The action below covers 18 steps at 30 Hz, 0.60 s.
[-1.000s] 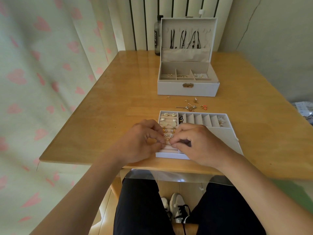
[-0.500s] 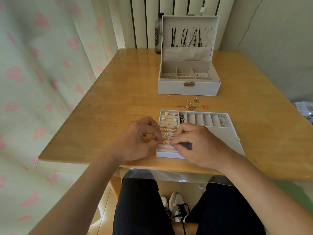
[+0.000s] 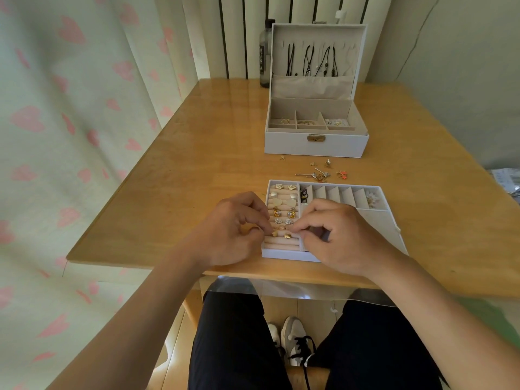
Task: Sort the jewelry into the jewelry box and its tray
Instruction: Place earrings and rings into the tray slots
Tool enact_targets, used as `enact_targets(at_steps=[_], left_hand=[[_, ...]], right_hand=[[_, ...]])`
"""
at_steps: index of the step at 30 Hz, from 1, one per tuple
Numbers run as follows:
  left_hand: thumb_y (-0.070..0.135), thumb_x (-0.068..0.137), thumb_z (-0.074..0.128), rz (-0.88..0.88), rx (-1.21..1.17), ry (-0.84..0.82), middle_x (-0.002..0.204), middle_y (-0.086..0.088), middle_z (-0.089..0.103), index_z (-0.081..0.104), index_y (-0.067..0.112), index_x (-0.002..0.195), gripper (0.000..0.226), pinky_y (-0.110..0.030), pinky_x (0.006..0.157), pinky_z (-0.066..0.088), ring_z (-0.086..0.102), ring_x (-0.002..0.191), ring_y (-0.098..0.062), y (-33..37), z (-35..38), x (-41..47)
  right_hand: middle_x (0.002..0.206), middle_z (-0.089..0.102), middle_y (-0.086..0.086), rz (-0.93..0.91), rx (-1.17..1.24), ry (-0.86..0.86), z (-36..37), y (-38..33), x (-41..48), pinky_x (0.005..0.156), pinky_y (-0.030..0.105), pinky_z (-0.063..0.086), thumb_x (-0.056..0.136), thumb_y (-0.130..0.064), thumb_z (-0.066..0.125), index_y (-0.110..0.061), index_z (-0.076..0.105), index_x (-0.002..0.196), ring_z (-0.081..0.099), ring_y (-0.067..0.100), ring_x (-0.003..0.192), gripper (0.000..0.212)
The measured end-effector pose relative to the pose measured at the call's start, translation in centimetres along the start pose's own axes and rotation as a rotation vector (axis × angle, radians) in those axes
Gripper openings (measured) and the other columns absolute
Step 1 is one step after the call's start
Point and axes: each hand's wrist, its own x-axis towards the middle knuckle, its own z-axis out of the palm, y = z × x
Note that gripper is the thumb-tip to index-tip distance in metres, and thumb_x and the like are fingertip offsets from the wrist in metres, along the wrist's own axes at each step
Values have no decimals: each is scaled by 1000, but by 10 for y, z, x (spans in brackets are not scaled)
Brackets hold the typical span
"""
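the left hand (image 3: 230,229) has its grip pinched on a small gold stud (image 3: 275,233) in the near-left rolls of the tray (image 3: 374,226). the right hand (image 3: 334,235) pinches just beside, and i cannot tell if it holds something. i think a careless push can drop the stud between the rolls or loosen the neighbour earrings (image 3: 284,221).

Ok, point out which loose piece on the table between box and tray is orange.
The small orange piece at the right end of the scatter; the other loose pieces look gold or silver.
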Motion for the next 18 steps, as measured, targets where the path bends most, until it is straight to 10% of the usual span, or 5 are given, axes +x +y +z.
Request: enact_targets(at_steps=[13,18], left_hand=[[11,75,56,-14,2,-52,101,7,63,83,20,87,31,-19,81,49,60,98,-9,1,3,1],[10,75,55,-10,0,-33,102,7,64,83,18,85,30,-11,82,45,60,99,-5,1,1,-1]], right_hand=[[83,52,-2,-157,-269,-91,5,-5,0,63,37,50,85,-16,55,-20,81,93,51,12,74,27],[87,59,-6,-107,-165,-17,3,-3,-4,66,13,43,87,-14,58,-20,80,104,54,-1,73,28]])
